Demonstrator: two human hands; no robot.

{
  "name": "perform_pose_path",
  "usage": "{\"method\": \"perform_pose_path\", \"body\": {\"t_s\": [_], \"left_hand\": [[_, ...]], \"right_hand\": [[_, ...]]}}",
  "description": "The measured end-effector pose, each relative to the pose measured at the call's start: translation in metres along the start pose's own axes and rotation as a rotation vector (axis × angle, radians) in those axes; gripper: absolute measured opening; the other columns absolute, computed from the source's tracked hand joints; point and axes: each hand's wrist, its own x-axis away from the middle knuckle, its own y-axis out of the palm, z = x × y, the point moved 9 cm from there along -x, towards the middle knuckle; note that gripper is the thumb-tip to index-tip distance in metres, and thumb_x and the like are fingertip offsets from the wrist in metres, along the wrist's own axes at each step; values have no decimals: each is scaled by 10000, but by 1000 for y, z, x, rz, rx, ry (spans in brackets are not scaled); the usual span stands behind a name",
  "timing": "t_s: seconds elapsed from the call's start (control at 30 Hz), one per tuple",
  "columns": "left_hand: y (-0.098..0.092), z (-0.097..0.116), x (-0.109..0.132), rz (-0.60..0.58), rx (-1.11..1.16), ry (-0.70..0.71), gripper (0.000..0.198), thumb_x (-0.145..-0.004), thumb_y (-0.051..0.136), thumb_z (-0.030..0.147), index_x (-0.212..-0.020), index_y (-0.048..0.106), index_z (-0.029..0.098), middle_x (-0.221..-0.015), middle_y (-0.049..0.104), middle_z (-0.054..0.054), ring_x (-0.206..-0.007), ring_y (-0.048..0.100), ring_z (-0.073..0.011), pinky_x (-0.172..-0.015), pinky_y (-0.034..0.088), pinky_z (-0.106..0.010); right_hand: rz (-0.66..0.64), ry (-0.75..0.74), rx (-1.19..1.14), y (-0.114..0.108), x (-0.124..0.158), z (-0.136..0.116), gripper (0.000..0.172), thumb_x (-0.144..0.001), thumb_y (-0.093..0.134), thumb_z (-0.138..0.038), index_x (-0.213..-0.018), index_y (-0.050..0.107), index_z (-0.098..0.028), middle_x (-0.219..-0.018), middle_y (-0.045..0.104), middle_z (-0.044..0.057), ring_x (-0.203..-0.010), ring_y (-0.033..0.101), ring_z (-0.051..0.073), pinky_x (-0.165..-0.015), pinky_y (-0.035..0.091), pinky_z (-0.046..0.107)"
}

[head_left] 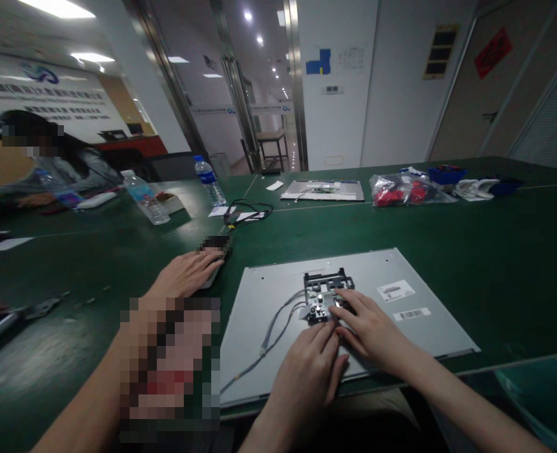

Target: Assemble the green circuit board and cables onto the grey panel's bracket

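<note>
Over the middle of a grey panel (264,296), two hands meet at a small circuit assembly (320,303)

Reaching across the panel's near edge, the left hand (313,355) bunches its fingertips at the assembly's near side; the right hand (370,318), arm crossing farther right, lays bent fingers on its right side. Whether either truly pinches it, I can't make out. The panel lies flat, probably for steady backing, with the assembly where both hands meet easily. A cable (264,350) trails toward the panel's near left corner, seemingly away from the fingers. The panel's near edge sits just beside the rim of the green tabletop (509,296), so the roomier side looks to be the panel's right. Left of the panel, another person's hand (188,272) rests on a device (216,244), crowding that side. Beyond the panel's far edge, a coiled black lead (247,206), a second panel (344,190) and a plastic bag (398,192) bound the room.
</note>
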Motion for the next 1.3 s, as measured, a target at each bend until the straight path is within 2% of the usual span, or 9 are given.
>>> {"method": "perform_pose_path", "body": {"t_s": [0.4,0.67,1.17,1.3], "left_hand": [[-4,0,-2,65,67,-17,234,-912,524,253,-1130,596,208,-1231,629,-61,-1106,612,-230,-960,546,-386],[3,-1,0,-2,20,7,267,-973,439,304,-1187,567,208,-1263,612,-38,-1143,584,-206,-997,514,-353],[-4,2,-1,63,21,8,253,-940,483,286,-1161,592,225,-1218,640,-29,-1106,606,-194,-977,526,-316],[-4,1,-1,67,39,-6,258,-935,484,275,-1165,591,230,-1228,636,-34,-1121,602,-206,-983,526,-346]], "right_hand": [[-10,7,-3,2,0,2,352,-929,522,-236,-1280,540,-210,-1423,435,125,-1310,404,278,-1077,401,468],[-23,12,4,1,1,0,361,-935,514,-247,-1293,530,-204,-1440,418,126,-1321,387,285,-1085,390,475],[-17,-8,-10,4,1,2,385,-929,520,-252,-1312,512,-211,-1422,444,133,-1305,417,283,-1062,419,494],[-20,-1,-10,4,1,2,381,-929,521,-251,-1308,517,-212,-1426,439,129,-1312,405,282,-1068,411,492]]}}
